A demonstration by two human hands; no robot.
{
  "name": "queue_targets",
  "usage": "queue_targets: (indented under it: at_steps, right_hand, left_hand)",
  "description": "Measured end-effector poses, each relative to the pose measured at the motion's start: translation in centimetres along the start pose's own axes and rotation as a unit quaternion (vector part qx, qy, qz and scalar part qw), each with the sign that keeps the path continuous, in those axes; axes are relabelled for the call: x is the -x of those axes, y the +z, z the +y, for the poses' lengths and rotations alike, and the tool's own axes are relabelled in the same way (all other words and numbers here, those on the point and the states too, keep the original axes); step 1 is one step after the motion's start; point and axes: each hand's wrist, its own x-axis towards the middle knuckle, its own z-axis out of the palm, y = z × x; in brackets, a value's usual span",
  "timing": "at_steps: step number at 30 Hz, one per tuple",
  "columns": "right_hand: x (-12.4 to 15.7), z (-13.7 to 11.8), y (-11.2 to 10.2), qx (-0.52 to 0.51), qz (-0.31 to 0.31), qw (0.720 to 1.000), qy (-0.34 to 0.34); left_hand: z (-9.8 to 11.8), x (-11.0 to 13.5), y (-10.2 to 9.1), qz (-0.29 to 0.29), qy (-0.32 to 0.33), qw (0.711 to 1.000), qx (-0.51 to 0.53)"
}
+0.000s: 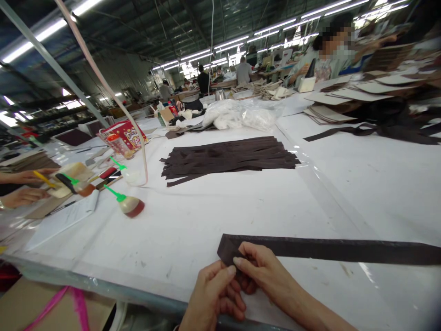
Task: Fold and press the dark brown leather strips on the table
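A long dark brown strip stretches over the white table from the right edge of the view to my hands, its near end folded over. My left hand is closed, thumb and fingers pinching that folded end. Close against it, my right hand also grips the strip between thumb and fingers. The two thumbs nearly meet. Farther back lies a pile of similar dark brown strips, one of them sticking out at the lower left.
Glue bottles with green nozzles, one of them half full, stand at left beside a paper sheet. A co-worker's hands work at the far left. Clear plastic bags lie at the back; stacked panels sit back right. A hose hangs down.
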Motion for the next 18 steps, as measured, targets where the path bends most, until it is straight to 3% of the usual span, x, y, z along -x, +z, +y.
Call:
queue_targets:
  at_steps: [10, 18]
  right_hand:
    - [0.3, -0.5, 0.1, -0.008, -0.003, 1.0, 0.003]
    - [-0.2, 0.3, -0.1, -0.007, 0.017, 1.0, 0.018]
  left_hand:
    - [-0.5, -0.3, -0.3, 0.005, 0.002, 0.999, -0.035]
    - [-0.2, 1.0, -1.3, 0.005, -0.051, 0.998, -0.043]
